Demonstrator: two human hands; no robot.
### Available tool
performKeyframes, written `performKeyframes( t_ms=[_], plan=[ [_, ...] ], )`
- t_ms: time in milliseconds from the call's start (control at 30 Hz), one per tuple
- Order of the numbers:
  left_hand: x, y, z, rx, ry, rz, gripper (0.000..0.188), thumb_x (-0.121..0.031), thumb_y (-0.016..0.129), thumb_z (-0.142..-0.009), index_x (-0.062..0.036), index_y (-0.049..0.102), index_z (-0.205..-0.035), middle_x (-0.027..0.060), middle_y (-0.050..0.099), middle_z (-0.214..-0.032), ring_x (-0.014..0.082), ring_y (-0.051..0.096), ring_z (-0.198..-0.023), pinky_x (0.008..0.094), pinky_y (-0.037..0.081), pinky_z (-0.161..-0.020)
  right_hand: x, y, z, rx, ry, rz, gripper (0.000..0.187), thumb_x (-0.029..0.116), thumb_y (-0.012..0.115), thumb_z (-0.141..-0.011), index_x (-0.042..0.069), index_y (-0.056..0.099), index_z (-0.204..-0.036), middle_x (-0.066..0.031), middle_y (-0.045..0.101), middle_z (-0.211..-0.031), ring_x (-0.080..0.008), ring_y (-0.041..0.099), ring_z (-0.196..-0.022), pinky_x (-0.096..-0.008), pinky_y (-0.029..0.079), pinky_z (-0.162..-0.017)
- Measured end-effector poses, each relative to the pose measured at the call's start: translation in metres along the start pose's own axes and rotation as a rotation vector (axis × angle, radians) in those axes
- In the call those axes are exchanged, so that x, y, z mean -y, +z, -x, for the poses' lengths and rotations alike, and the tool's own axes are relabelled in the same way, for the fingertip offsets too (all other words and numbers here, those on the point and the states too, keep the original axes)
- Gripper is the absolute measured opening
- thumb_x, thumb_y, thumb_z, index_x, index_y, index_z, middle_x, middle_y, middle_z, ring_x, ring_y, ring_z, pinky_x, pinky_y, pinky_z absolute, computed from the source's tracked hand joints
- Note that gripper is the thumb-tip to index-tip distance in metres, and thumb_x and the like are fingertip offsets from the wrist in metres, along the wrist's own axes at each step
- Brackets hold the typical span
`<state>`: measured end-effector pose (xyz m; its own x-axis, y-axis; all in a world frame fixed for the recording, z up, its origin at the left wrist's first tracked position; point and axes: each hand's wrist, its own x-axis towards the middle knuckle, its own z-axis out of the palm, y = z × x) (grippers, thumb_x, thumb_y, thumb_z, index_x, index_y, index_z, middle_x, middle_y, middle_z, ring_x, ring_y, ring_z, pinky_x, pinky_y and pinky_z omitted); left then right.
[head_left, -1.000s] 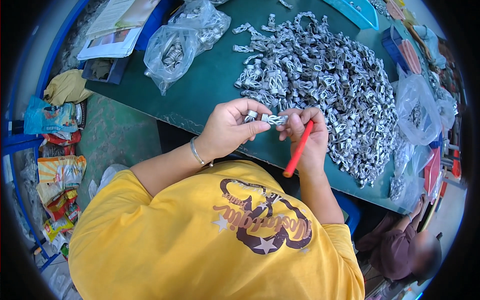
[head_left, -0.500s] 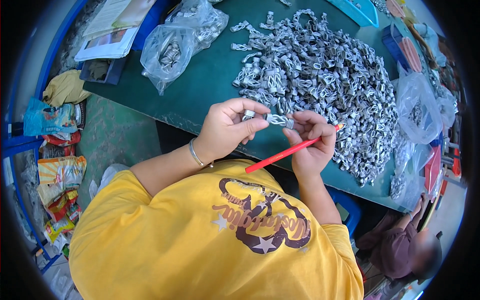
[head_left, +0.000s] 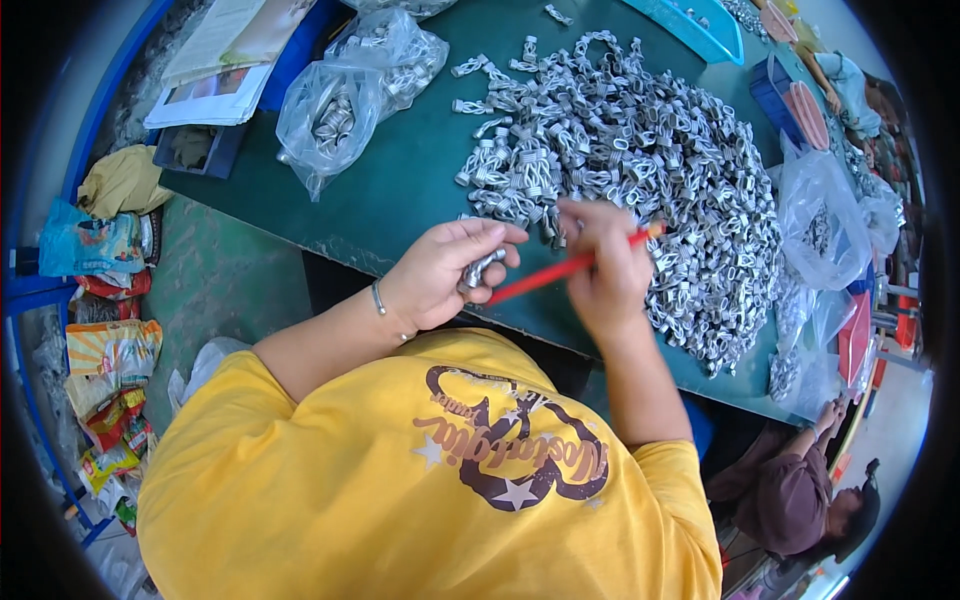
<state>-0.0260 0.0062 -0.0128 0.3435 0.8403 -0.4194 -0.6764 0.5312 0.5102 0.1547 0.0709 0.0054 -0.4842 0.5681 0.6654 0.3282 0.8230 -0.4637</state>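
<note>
My left hand (head_left: 440, 265) is curled, palm up, around a silvery twisted metal link (head_left: 482, 270) just off the near edge of the green table. My right hand (head_left: 612, 270), smeared by motion, is at the near-left edge of a big heap of the same metal links (head_left: 650, 150). A slim red pen (head_left: 545, 276) lies across that hand, gripped in it, its pale tip pointing to the upper right. Whether the right fingertips also pinch a link cannot be made out.
Clear plastic bags of metal parts (head_left: 335, 125) lie on the table's left, beside papers (head_left: 215, 75) over a blue bin. A turquoise tray (head_left: 690, 25) sits at the far edge. More bags (head_left: 825, 220) stand at right, near a co-worker in a dark top (head_left: 785, 495).
Both hands held a link between them; now my left hand alone keeps a link in its curled fingers. My right hand has moved away, up toward the heap, still with the red pen.
</note>
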Motion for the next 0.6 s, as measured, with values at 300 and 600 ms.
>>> performKeyframes(
  t_ms=[300,600],
  plan=[
    [-0.004,0.003,0.005,-0.11,0.046,-0.095,0.014,-0.005,0.054,-0.085,-0.0007,0.054,-0.098,0.0041,0.055,-0.08,0.0047,0.044,-0.057,0.0151,0.032,-0.043,-0.023,-0.009,-0.026,0.174,0.043,0.352,0.023,-0.008,0.059,-0.059,0.003,0.05,-0.077,-0.0115,0.053,-0.072,-0.032,0.051,-0.068,-0.0381,0.043,-0.059],
    [0.002,0.014,0.008,-0.096,0.301,-0.506,0.032,-0.002,0.063,-0.079,-0.0005,0.051,-0.108,0.0053,0.059,-0.086,0.0031,0.047,-0.054,0.0163,0.035,-0.043,0.024,-0.003,0.002,-0.066,0.875,-0.995,0.019,-0.003,0.056,-0.082,-0.001,0.049,-0.1,-0.0064,0.058,-0.079,-0.0105,0.061,-0.068,-0.0209,0.051,-0.059]
  ],
)
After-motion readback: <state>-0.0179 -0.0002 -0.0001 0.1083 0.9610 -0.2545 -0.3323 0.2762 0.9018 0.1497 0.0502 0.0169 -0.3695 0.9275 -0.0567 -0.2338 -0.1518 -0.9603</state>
